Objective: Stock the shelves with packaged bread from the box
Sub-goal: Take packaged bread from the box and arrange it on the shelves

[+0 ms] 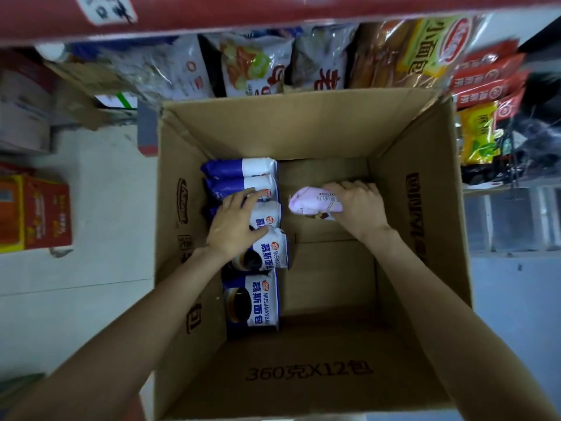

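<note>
- Box (303, 132) sits open on the floor (100, 208) right at the foot of the shelf (212, 13), flaps up, so packs need only a short lift to the shelf.
- Bread: blue-and-white packs (267, 299) lie in one overlapping row along the box's left wall, labels up; five or so show. The rest of the box bottom is bare cardboard, so by my guess most of the stock is already out.
- Left hand (235, 223) lies flat on the middle of the blue row, fingers spread and nearly straight, thumb out to the right. It presses the pack under it and grips nothing; probably steadying the row or feeling for a pack edge to pull.
- Right hand (355, 205) is curled over one end of a pink pack (306, 202) and holds it, fingers wrapped over the top. The pack lies on its side near the far right of the box bottom, apart from the blue row. I cannot tell if it is lifted yet or resting on the cardboard.
- Both arms reach deep, since what is left lies at the bottom.
- Shelf above the box already carries bagged goods (255, 68) packed side by side, with red packets (488, 77) to the right; a free slot for the pink pack is not visible.
- Red carton (33, 211) stands on the floor well left of the box, not involved.
- Step, as I judge it: picking up, one pack gripped, a second being lined up.
</note>
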{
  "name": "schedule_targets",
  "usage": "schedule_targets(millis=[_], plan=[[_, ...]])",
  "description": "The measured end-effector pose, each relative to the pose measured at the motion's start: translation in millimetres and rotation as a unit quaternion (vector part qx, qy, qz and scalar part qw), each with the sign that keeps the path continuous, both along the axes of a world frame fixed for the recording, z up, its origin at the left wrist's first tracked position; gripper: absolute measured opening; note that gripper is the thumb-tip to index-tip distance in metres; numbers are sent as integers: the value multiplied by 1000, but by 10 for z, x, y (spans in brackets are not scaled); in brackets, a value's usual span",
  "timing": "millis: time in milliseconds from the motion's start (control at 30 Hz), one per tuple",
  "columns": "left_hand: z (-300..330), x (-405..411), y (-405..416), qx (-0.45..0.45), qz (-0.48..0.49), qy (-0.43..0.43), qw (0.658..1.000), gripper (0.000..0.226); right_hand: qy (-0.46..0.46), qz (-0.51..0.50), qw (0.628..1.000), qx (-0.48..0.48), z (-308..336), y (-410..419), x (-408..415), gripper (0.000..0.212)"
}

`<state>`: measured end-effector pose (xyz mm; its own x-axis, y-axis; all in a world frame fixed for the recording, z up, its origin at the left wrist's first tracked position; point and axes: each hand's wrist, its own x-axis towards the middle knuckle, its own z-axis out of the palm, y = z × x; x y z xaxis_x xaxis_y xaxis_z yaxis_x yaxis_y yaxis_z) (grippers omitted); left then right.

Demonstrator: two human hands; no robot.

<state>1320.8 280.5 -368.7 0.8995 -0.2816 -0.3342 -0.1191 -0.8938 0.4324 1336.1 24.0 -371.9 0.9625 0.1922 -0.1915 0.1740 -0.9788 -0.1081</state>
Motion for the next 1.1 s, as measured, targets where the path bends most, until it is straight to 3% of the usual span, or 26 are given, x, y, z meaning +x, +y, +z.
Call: schedule_targets(millis=[133, 233, 400, 500, 600, 700, 800, 867, 967, 1100], plan=[[720, -4, -169, -56, -84, -73, 992, 83, -109, 97, 987, 64, 863, 289, -167, 56], [1252, 12, -132, -22, -77, -90, 993, 66, -170, 139, 974, 59, 1467, 494, -148, 47], [1927, 138, 393, -91, 22, -139, 986, 47, -249, 59, 961, 109, 2157, 785, -11, 54], [2235, 210, 767, -155, 139, -143, 968, 51, -235, -77, 931, 271, 2496, 1010, 27, 67], [2513, 372, 1023, -239, 221, -136, 936, 40, -146, -188, 857, 456, 2728, 1274, 144, 69], [2752, 646, 1111, -346, 238, -147, 896, 27, -38, -196, 809, 552, 2913, 1595, 355, 67], [2874, 1030, 1103, -396, 222, -168, 875, 34, -55, -154, 808, 566, 2998, 1888, 699, 68], [2837, 1346, 1081, -323, 210, -188, 904, 37, -92, -158, 809, 558, 3015, 2019, 974, 71], [2665, 1715, 1067, -112, 216, -214, 946, 43, -141, -141, 847, 493, 2919, 2112, 1259, 73], [2577, 1802, 1022, -93, 220, -181, 954, 43, -148, -130, 877, 439, 2751, 2148, 1302, 73]])
